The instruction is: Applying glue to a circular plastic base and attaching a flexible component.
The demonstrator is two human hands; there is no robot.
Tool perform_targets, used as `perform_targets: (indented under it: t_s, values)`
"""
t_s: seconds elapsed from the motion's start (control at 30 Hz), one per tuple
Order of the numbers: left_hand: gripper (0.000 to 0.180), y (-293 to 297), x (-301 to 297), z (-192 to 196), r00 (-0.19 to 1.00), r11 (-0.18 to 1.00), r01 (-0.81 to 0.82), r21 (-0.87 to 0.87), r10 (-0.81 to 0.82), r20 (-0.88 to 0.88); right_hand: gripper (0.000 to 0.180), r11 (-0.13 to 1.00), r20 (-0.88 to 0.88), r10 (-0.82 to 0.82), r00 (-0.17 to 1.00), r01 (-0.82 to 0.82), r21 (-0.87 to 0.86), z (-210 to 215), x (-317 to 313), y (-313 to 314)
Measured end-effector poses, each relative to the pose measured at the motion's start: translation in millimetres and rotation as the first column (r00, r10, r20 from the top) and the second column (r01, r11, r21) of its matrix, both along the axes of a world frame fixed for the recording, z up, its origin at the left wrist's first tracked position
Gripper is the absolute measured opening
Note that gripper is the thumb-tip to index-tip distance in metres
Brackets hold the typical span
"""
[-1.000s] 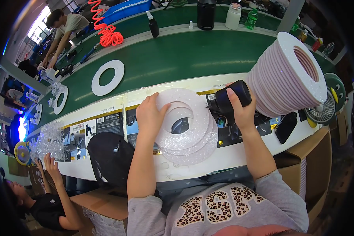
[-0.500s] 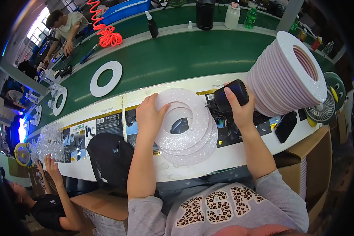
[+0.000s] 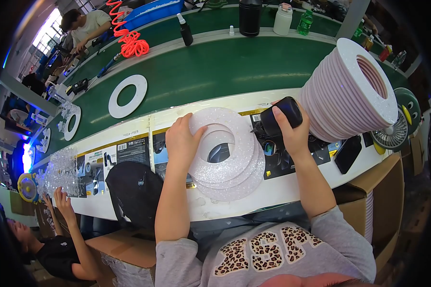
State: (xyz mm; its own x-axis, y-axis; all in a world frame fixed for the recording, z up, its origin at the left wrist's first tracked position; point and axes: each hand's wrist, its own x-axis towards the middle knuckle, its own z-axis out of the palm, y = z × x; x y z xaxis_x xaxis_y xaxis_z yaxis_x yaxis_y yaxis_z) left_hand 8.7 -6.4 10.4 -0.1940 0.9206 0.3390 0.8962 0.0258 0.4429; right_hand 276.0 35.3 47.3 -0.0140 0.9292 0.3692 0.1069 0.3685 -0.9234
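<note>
I see the left hand (image 3: 179,138) lying flat, fingers spread, pressing the left edge of the top white ring (image 3: 225,143) on the small pile at the bench edge. The right hand (image 3: 292,131) is clamped around a black bottle (image 3: 282,115), tipped toward the ring. Since a second ago, hardly anything has shifted.
</note>
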Motion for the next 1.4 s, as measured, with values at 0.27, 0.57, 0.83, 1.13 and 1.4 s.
perform_targets:
  t_s: [0.27,0.57,0.83,1.13,1.4]
  values:
    - [0.052,1.0,-0.2,-1.9,1.000,1.000,0.005,0.005,-0.005,0.011,0.018,0.998,-0.025,-0.001,1.000,0.002,0.063,1.9,1.0,-4.6]
    - [0.052,0.6,-0.7,-2.8,1.000,1.000,0.006,0.023,-0.006,-0.008,0.021,0.990,-0.025,0.140,0.990,-0.140,-0.005,-2.6,-6.7,-11.5]
    - [0.052,1.2,-1.1,-3.8,1.000,1.000,0.006,0.022,-0.005,-0.017,0.025,0.989,0.024,0.142,0.990,-0.143,0.033,-3.0,-8.3,-11.2]
    - [0.052,0.6,-0.4,-2.8,1.000,1.000,0.004,0.016,-0.004,-0.010,0.024,0.989,0.004,0.146,0.989,-0.146,-0.001,-1.5,-9.2,-13.0]
    - [0.053,1.7,-0.7,-2.5,1.000,1.000,0.000,0.014,0.000,-0.016,0.024,0.988,0.007,0.153,0.988,-0.153,0.000,-4.9,-9.4,-10.3]
